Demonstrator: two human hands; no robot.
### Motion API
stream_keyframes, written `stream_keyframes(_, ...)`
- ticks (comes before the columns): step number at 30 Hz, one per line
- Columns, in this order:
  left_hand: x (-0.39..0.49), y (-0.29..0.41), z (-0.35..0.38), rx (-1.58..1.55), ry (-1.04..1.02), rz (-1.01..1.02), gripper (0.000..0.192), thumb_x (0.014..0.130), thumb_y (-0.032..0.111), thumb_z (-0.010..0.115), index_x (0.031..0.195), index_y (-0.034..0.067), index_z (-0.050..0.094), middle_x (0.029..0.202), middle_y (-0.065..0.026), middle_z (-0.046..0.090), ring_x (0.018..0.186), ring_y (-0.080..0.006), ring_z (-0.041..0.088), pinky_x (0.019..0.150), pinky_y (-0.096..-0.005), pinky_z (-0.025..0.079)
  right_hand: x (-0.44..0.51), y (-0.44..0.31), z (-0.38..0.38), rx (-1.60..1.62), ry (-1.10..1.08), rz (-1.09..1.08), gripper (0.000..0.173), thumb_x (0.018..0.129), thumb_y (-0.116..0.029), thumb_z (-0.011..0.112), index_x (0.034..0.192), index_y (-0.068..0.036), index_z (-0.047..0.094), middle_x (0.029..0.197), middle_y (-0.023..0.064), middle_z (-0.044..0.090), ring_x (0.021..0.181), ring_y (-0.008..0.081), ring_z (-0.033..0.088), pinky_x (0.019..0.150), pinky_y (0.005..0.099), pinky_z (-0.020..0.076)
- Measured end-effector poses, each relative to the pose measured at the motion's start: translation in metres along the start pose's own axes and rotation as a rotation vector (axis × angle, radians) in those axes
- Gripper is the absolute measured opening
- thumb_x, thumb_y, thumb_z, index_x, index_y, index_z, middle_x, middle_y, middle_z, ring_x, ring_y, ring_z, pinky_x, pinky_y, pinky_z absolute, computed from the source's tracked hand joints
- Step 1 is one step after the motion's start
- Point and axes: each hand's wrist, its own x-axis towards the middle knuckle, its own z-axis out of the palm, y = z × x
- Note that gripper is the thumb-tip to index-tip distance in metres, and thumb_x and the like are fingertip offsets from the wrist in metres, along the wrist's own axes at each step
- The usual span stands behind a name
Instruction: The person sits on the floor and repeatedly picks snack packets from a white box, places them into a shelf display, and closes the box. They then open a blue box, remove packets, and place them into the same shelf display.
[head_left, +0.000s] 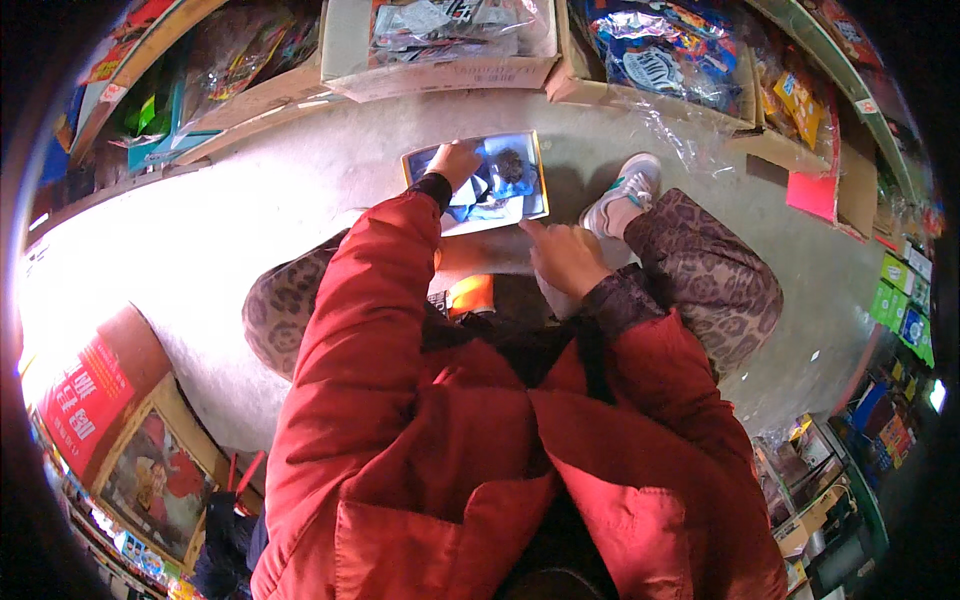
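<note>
A shallow open box (534, 142) with a yellow-edged rim lies before me, holding blue-and-white packets (517, 196). A dark round patch, printed or real, shows on the packet side at the right. My left hand (456, 163) reaches over the far left part of the box, its fingertips down among the contents; whether they pinch something is hidden. Near the box's front right corner is my right hand (568, 253), index finger extended to the rim and the other fingers curled. An orange item (472, 292) lies between my legs, partly covered by my clothing.
Cardboard cartons of packaged goods (442, 75) (660, 94) line the shelf ahead. Clear plastic wrap (686, 142) hangs from one carton. My shoe (626, 191) stands right of the box on the concrete floor (300, 150). A red-labelled carton (90, 390) sits at left, and shelves (817, 480) at right.
</note>
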Motion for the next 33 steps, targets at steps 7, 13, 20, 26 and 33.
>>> stream_keyframes(7, -0.015, -0.008, 0.015, 0.006, 0.091, 0.162, 0.011, 0.076, 0.017, 0.059, 0.086, 0.012, 0.061, 0.094, -0.0067, 0.059, 0.094, -0.024, 0.057, 0.075, -0.0364, 0.045, 0.001, 0.001, 0.001, -0.003, -0.01, -0.008, 0.031, 0.078, -0.013, 0.05, 0.107, -0.011, 0.06, 0.074, 0.0183, 0.064, 0.068, 0.0371, 0.063, 0.06, 0.0494, 0.0488)
stream_keyframes(13, -0.021, -0.006, 0.026, -0.061, -0.108, 0.159, 0.014, 0.077, 0.019, 0.06, 0.09, 0.017, 0.06, 0.084, -0.0069, 0.06, 0.088, -0.0242, 0.06, 0.072, -0.038, 0.047, 0.002, 0.001, 0.001, 0.004, -0.032, 0.001, 0.031, 0.078, -0.012, 0.049, 0.106, -0.011, 0.06, 0.075, 0.0188, 0.064, 0.071, 0.0372, 0.063, 0.062, 0.0499, 0.0487)
stream_keyframes(20, -0.029, -0.003, 0.033, -0.049, -0.073, 0.183, 0.009, 0.073, 0.014, 0.06, 0.077, 0.017, 0.068, 0.08, -0.007, 0.062, 0.082, -0.0268, 0.062, 0.068, -0.0391, 0.05, 0.003, -0.001, 0.0, -0.001, -0.043, 0.003, 0.024, 0.078, -0.012, 0.049, 0.099, -0.009, 0.06, 0.076, 0.0184, 0.064, 0.072, 0.0373, 0.064, 0.062, 0.05, 0.0487)
stream_keyframes(26, -0.028, -0.008, 0.036, -0.066, -0.127, 0.174, 0.006, 0.072, 0.014, 0.061, 0.076, 0.014, 0.067, 0.078, -0.0077, 0.063, 0.078, -0.0266, 0.064, 0.06, -0.0381, 0.05, 0.003, -0.003, 0.0, -0.004, -0.012, -0.024, 0.021, 0.077, -0.011, 0.049, 0.095, -0.008, 0.06, 0.076, 0.0192, 0.064, 0.073, 0.0374, 0.064, 0.062, 0.0499, 0.0489)
stream_keyframes(33, -0.027, -0.022, 0.006, -0.348, -0.188, -0.019, 0.017, 0.073, 0.024, 0.067, 0.089, 0.017, 0.066, 0.088, -0.0056, 0.062, 0.085, -0.0268, 0.062, 0.067, -0.0401, 0.05, 0.004, -0.001, 0.01, -0.02, 0.029, -0.061, 0.022, 0.077, -0.011, 0.048, 0.094, -0.008, 0.061, 0.076, 0.0196, 0.064, 0.074, 0.0377, 0.063, 0.062, 0.0497, 0.0488)
